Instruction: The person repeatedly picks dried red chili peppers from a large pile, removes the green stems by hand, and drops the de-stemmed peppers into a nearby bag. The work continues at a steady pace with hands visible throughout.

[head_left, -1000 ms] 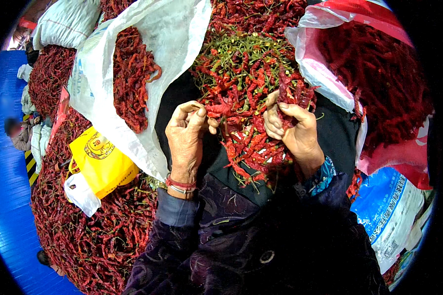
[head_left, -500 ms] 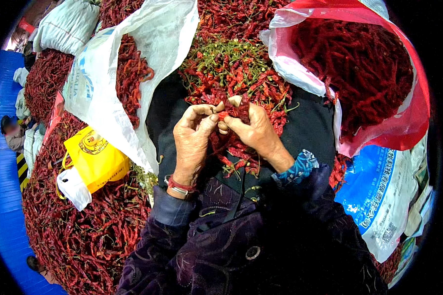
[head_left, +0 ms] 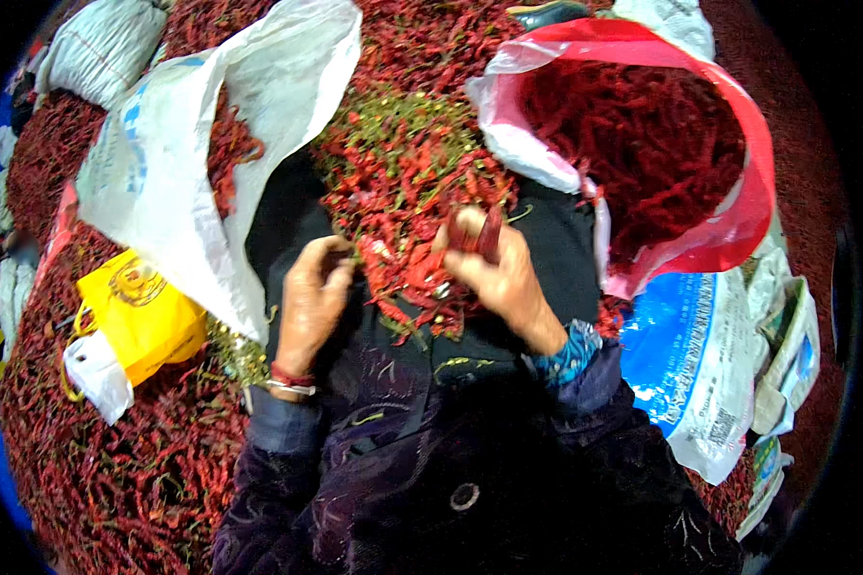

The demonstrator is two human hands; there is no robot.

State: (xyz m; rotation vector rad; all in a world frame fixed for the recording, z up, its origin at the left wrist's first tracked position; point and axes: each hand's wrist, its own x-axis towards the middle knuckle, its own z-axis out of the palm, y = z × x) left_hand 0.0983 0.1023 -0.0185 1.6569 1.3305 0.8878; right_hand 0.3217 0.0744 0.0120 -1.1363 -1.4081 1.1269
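Note:
My right hand (head_left: 499, 278) is closed around a small bunch of dark red dried chilies (head_left: 484, 238), over the pile in my lap. To its left, my left hand (head_left: 314, 292) hangs over my dark-clad leg with fingers curled and the thumb apart from them. It is slightly blurred, and I see nothing held in it. Between and beyond both hands lies a heap of red chilies (head_left: 393, 206), with green-yellow stems (head_left: 403, 125) gathered on its far part.
A white woven sack (head_left: 163, 163) with chilies inside stands open at the left. At the right is a red-rimmed sack (head_left: 759, 182) full of dark chilies. A yellow bag (head_left: 149, 321) and a white plastic bag (head_left: 101, 374) rest on more chilies. A blue-and-white sack (head_left: 676, 335) lies at the right.
My hands, together over the chilies before, have moved apart. The left has drawn away to the left; the right keeps its dark chilies. The whole view has shifted, showing more on the right.

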